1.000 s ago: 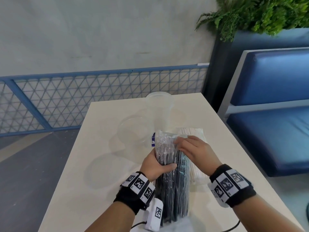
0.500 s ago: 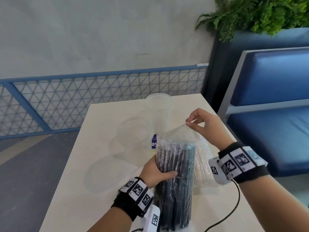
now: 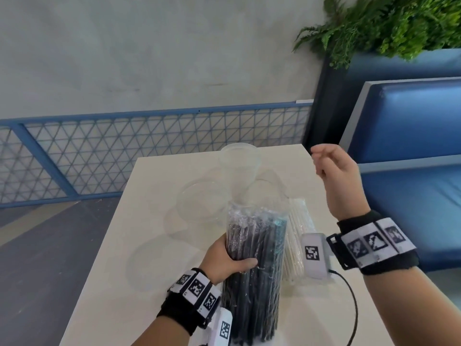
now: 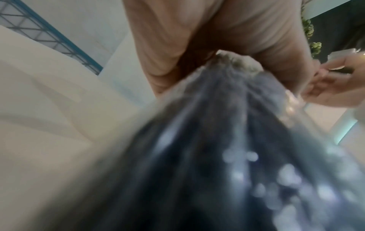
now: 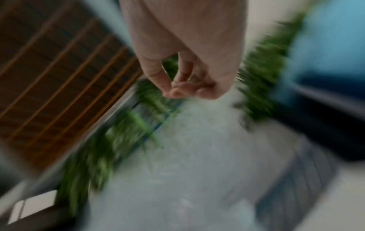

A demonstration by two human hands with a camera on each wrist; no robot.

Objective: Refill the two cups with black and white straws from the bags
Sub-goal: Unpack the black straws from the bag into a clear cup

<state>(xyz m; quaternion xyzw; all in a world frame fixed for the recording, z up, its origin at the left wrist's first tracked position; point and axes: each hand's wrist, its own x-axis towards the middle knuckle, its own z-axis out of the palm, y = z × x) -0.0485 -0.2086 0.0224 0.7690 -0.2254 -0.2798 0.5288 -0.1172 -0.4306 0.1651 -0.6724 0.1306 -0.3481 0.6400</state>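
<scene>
My left hand (image 3: 230, 258) grips a clear bag of black straws (image 3: 254, 265) round its middle and holds it upright on the table (image 3: 154, 201). In the left wrist view the bag (image 4: 227, 140) fills the frame, blurred. My right hand (image 3: 321, 158) is raised up and to the right of the bag, pinching its clear plastic film (image 5: 197, 140), which stretches faintly up from the bag's top. A bag of white straws (image 3: 298, 233) lies flat just right of the black one. Two clear cups stand behind: a tall one (image 3: 239, 168) and a wider one (image 3: 202, 203).
The table's left edge drops to a grey floor. A blue mesh railing (image 3: 124, 151) runs behind it. A blue padded bench (image 3: 411, 146) and a planter with green leaves (image 3: 399, 26) stand close on the right. A black cable (image 3: 354, 308) hangs from my right wrist.
My right hand has gone from the bag's top up and out to the right, drawing the clear film with it. My left hand keeps its grip; the bag stands more upright.
</scene>
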